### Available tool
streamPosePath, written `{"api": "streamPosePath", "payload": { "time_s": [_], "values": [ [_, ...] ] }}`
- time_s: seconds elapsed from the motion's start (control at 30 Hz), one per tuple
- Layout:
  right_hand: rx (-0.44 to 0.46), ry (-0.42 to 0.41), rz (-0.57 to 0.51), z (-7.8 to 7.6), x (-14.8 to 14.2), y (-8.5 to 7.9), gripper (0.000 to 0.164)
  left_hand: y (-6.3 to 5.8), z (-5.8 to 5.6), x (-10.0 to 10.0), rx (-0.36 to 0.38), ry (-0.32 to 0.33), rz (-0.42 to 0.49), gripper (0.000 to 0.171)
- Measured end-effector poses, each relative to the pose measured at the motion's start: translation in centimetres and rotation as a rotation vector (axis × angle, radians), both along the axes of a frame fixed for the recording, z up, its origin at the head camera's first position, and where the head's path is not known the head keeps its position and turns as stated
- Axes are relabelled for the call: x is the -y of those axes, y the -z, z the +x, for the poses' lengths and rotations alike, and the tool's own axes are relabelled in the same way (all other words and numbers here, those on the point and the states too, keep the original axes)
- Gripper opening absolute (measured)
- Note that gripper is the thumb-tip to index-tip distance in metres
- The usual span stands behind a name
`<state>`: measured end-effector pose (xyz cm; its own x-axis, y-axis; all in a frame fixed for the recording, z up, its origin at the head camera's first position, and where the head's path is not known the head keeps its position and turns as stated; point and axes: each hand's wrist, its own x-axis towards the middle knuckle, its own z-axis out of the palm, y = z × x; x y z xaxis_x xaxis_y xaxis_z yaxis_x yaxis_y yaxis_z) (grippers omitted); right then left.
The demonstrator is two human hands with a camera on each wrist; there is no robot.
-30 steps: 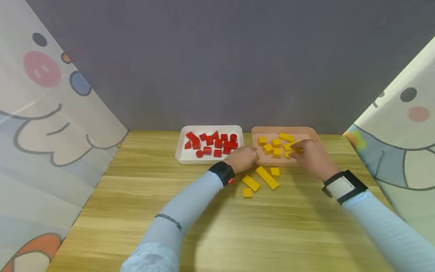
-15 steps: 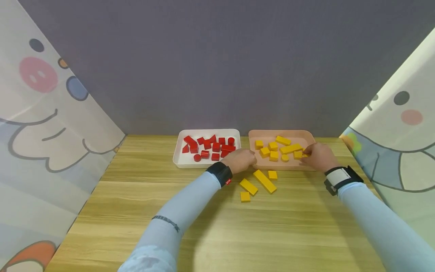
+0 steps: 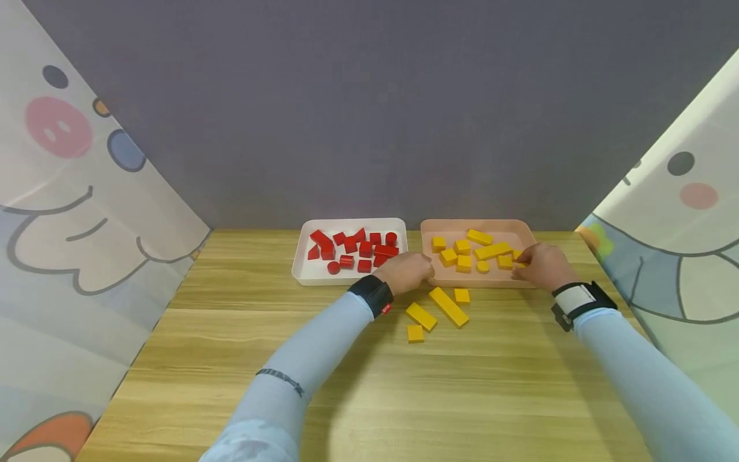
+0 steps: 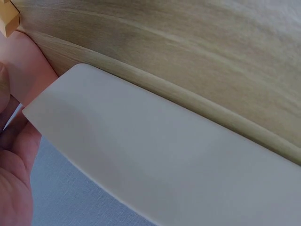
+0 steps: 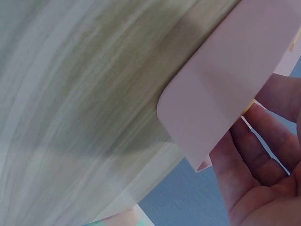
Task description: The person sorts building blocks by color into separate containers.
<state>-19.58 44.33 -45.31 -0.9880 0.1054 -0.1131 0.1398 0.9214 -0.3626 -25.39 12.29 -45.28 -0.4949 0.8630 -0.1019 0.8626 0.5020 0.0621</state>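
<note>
In the head view, my left hand [image 3: 404,271] is at the near left corner of the pink tray [image 3: 447,279], beside the white tray. In the left wrist view, the thumb lies against the outside of the pink tray wall [image 4: 30,66], fingers behind it, gripping the edge. My right hand [image 3: 545,266] reaches over the pink tray's right end, pinching a yellow block [image 3: 521,265] low inside; the fingers hide most of it. Several yellow blocks [image 3: 492,251] and a yellow round piece [image 3: 482,266] lie in this tray.
The white tray [image 3: 300,269] on the left holds several red blocks [image 3: 365,249]. In front of the pink tray, on the wooden table [image 3: 462,391], lie a long yellow block [image 3: 449,307], a shorter one [image 3: 421,317] and two small ones. A grey panel [image 3: 369,115] stands behind.
My right hand has moved right and down from the middle of the yellow blocks to the pink tray's right end, then stayed there. The left hand keeps its place at the tray corner.
</note>
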Motion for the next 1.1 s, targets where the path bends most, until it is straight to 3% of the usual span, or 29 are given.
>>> {"api": "streamPosePath", "payload": {
  "time_s": [0.4, 0.77, 0.9, 1.1],
  "values": [
    [0.001, 0.026, -0.012, 0.9, 0.5, -1.1, 0.038, -0.3, 0.3, 0.0, -0.008, 0.000, 0.014, 0.024],
    [-0.053, -0.024, 0.025, 2.4, 3.5, -2.3, 0.040, -0.2, 1.0, -0.4, 0.023, -0.072, 0.019, 0.024],
    [-0.078, -0.089, 0.043, 3.0, 5.7, -3.2, 0.039, -0.4, 1.5, -0.7, 0.133, -0.174, 0.099, 0.026],
    [-0.103, -0.204, -0.005, 4.3, 9.4, -4.3, 0.036, -1.1, 2.3, -1.5, 0.341, -0.471, 0.355, 0.027]
  ]
}}
